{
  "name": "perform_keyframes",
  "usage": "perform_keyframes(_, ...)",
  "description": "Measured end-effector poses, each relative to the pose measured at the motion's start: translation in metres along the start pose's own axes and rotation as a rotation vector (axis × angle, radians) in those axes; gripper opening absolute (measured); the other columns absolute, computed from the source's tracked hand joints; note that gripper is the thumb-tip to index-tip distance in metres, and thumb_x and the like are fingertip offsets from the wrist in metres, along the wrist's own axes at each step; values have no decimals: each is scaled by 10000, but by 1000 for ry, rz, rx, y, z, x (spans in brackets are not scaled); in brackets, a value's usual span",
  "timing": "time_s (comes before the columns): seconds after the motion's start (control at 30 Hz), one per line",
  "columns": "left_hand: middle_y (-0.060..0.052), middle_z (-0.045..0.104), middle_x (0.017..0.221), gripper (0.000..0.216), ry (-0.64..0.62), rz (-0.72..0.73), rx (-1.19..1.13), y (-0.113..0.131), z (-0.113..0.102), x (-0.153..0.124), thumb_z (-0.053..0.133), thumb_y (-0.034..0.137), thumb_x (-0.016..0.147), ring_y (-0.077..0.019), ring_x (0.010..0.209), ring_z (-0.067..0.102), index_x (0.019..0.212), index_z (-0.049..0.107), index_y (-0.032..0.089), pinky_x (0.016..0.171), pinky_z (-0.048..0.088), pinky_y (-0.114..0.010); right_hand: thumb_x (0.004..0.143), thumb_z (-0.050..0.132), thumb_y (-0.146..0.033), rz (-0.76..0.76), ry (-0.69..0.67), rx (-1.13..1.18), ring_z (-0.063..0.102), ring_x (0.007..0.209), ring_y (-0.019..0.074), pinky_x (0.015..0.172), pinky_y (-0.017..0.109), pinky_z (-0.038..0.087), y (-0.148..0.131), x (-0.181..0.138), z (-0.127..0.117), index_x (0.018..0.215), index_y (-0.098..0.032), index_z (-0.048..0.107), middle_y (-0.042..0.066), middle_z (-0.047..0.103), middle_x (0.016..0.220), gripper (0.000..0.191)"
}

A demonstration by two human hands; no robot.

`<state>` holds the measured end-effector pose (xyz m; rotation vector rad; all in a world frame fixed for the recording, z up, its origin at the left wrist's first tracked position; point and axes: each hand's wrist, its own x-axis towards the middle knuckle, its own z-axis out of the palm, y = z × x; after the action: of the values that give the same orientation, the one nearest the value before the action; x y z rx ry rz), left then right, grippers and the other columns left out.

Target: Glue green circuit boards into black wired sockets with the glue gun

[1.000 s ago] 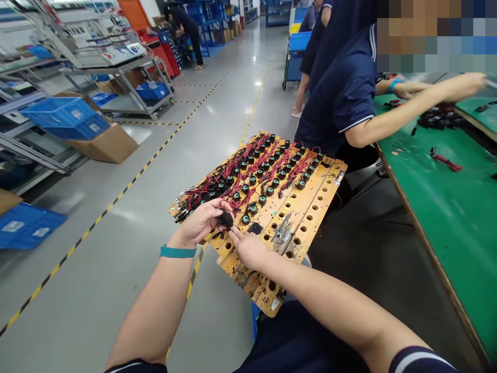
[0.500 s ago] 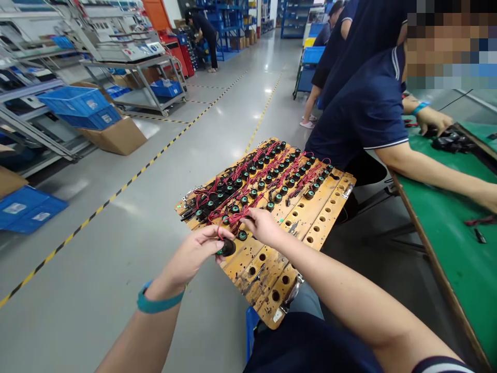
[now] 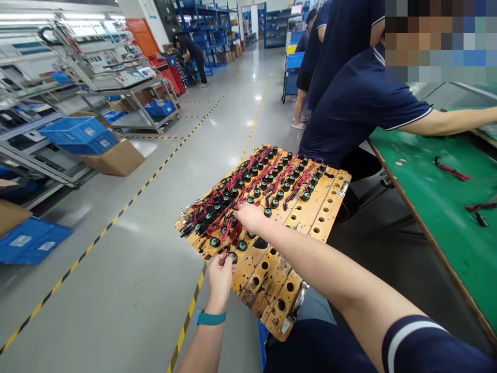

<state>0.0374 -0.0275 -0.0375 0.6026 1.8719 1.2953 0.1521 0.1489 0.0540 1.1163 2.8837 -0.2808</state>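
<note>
Left hand (image 3: 220, 277): we're pinching a round black part (image 3: 233, 257) | it's now sitting on the wooden board (image 3: 306, 221), so we're likely filling a row | right hand (image 3: 250, 216): touching red wires (image 3: 235, 235), can't tell grip

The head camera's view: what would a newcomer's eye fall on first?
Probably the yellow-brown board in the middle, where red wires tangle among rows of round black parts with green tops. The wearer's hands come next: the left hand at a part by the left edge, the right hand over the wires. A green table stands at the right, and a yellow-and-black line crosses the floor at left.
</note>
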Motion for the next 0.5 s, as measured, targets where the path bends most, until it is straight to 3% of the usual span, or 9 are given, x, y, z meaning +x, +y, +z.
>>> perform_keyframes(0.27,0,632,555,223,3,-5,89,-5,-1,3,712,386,732,-205,505,641,771,570,220,502,529,-321,990,644,-367,39,72,12,623,1160,253,997,491,530,4,-9,11,1236,-167,632,95,628,1291,318)
perform_keyframes(0.4,7,641,595,268,-56,-15,108,-6,-6,4,733,370,713,-191,493,634,867,592,202,463,510,-295,1018,559,-273,6,163,115,585,1169,266,1007,484,492,2,-43,12,1114,-150,689,106,653,1214,203)
perform_keyframes(0.5,0,653,618,308,-110,-12,109,-6,-14,6,727,397,718,-198,534,665,907,604,187,510,543,-304,1020,503,-225,-29,229,216,570,1147,263,1010,447,481,9,-87,14,1100,-154,718,134,655,1238,240)
